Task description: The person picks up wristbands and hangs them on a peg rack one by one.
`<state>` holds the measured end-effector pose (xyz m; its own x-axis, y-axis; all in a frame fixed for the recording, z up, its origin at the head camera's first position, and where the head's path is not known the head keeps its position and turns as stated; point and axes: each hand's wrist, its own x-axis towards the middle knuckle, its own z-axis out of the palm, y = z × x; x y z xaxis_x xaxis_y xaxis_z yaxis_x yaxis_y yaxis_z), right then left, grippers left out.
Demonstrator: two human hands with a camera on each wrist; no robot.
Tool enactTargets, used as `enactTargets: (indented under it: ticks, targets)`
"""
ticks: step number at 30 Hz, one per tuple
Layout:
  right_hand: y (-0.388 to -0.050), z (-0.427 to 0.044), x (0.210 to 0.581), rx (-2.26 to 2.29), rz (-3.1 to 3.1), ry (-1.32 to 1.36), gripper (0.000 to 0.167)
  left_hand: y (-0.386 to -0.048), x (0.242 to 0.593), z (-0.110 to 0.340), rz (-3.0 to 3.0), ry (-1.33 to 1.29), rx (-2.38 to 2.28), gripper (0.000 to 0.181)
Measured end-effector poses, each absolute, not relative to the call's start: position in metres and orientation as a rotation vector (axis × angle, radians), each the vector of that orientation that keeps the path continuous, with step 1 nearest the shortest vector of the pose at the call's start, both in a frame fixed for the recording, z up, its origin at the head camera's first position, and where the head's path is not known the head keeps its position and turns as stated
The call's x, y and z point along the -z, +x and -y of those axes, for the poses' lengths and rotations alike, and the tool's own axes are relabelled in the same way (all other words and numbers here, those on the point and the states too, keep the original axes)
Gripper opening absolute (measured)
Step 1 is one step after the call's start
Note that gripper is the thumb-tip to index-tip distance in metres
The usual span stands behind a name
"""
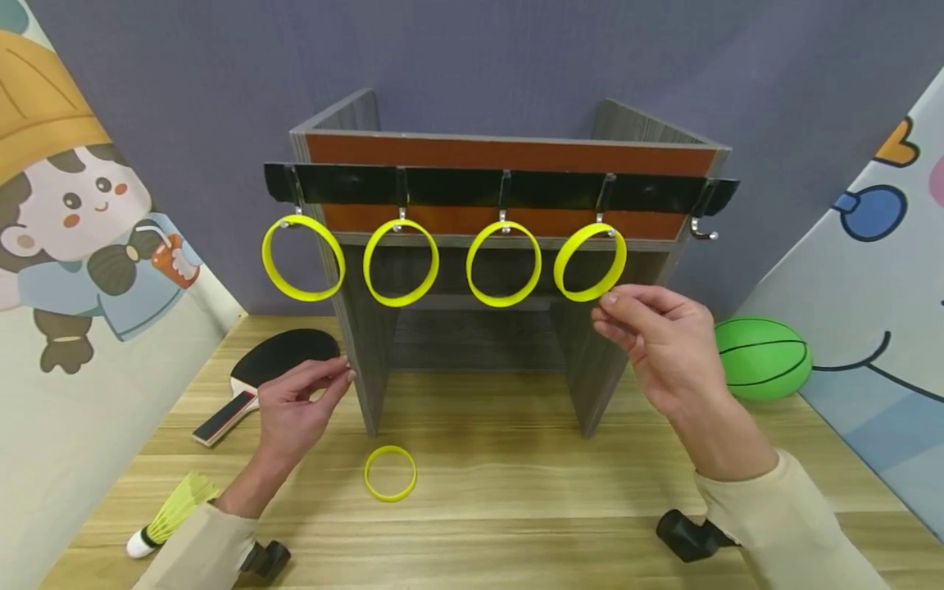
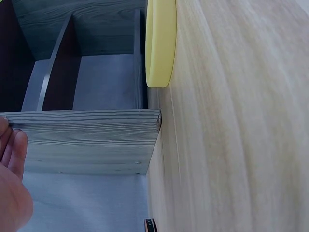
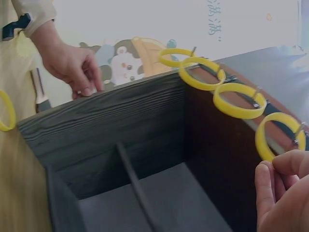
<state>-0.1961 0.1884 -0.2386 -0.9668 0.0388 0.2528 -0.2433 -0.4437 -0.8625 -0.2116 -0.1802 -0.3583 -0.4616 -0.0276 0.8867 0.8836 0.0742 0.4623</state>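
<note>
My right hand pinches the lower edge of a yellow ring between thumb and fingertips. This ring is on a metal hook of the black rail. To its left, three more yellow rings hang from hooks, the leftmost ring at the rail's end. My left hand has its thumb and fingertips at the front edge of the grey wooden stand's left panel, seeming to grip it; the right wrist view also shows this left hand. Another yellow ring lies on the table.
A hook at the rail's right end carries no ring. On the left lie a black table-tennis paddle and a yellow shuttlecock. A green ball sits at the right. Patterned walls flank the wooden table.
</note>
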Motion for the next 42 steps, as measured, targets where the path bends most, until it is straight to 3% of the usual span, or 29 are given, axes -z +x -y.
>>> enactTargets:
  ticks: [4, 11, 23, 42]
  targets:
    - [-0.198, -0.184, 0.253, -2.528, 1.598, 0.317, 0.004, -0.211, 0.358, 0.180, 1.585, -0.874, 1.486, 0.033]
    - [-0.199, -0.169, 0.280, -2.485, 1.719, 0.366, 0.017, -0.211, 0.358, 0.180, 1.599, -0.868, 1.467, 0.034]
    - [-0.197, -0.136, 0.317, -2.448, 1.971, 0.299, 0.005, -0.212, 0.359, 0.181, 1.580, -0.890, 1.488, 0.033]
    - [-0.192, -0.090, 0.363, -2.457, 2.278, 0.345, 0.013, -0.213, 0.359, 0.181, 1.570, -0.890, 1.493, 0.034]
